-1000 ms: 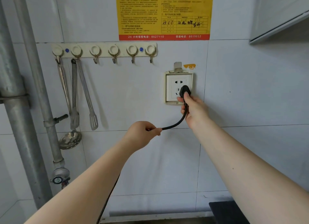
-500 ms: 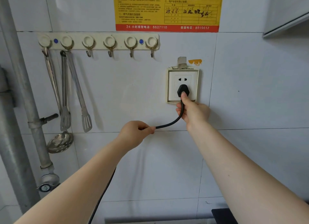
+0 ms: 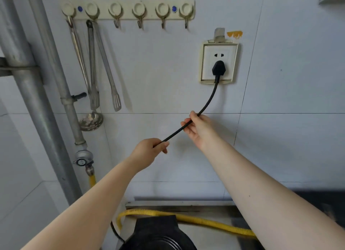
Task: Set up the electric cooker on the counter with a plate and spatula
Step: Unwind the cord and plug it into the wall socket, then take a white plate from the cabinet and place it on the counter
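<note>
The black plug [image 3: 218,68] sits in the lower holes of the white wall socket [image 3: 207,63]. Its black cord [image 3: 208,102] curves down and left from the plug. My right hand [image 3: 197,129] pinches the cord a short way below the socket. My left hand [image 3: 149,151] grips the same cord lower and further left. The black electric cooker [image 3: 158,234] shows at the bottom edge, on the counter below my arms. A metal slotted spatula [image 3: 112,82] hangs from the hook rail [image 3: 128,8] on the wall at the left.
Tongs [image 3: 92,67] and a perforated ladle [image 3: 91,120] hang beside the spatula. Grey metal pipes [image 3: 37,93] with a gas valve [image 3: 83,159] run down the left. A yellow corrugated hose [image 3: 205,221] lies on the counter behind the cooker. A dark hob [image 3: 324,203] lies at the right.
My right hand has let go of the plug, which stays in the socket, and slid down onto the cord. The view has tilted down, and the cooker and yellow hose have come into sight.
</note>
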